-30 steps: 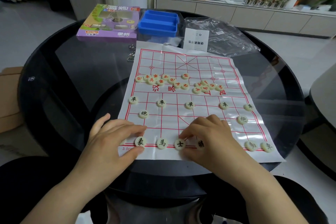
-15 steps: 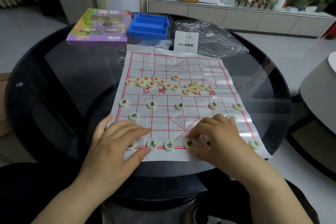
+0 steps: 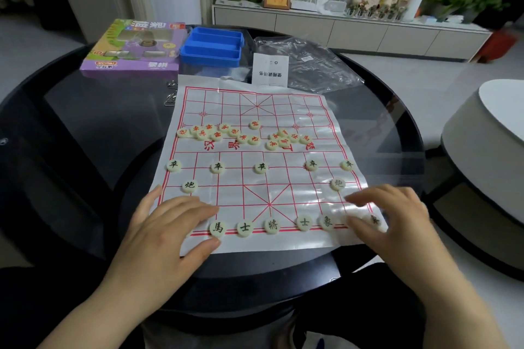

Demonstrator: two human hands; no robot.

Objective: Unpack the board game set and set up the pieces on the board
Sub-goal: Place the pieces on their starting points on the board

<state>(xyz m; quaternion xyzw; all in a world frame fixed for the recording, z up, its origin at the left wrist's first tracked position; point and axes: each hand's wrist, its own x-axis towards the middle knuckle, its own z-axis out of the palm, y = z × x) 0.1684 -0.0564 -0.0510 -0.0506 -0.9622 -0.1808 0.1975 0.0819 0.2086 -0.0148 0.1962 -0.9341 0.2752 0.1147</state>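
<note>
Your one camera: head-worn, wide-angle, facing forward and down.
You look from above the near rim of the round surface (image 3: 93, 150), close enough that the board (image 3: 255, 193) fills mid-frame; the lens tilts down, yet the sideboard (image 3: 340, 28) across the room shows along the top.

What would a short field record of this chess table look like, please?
Board: white plastic sheet with red grid, on round black glass table
Near side: black-lettered cream discs set in rows
Middle: red-lettered cream discs heaped
Left hand: fingers flat on the near-left corner
Right hand: blurred over the near-right end, grip unclear
Far edge: purple cardboard box, blue plastic tray, clear plastic bag
</note>
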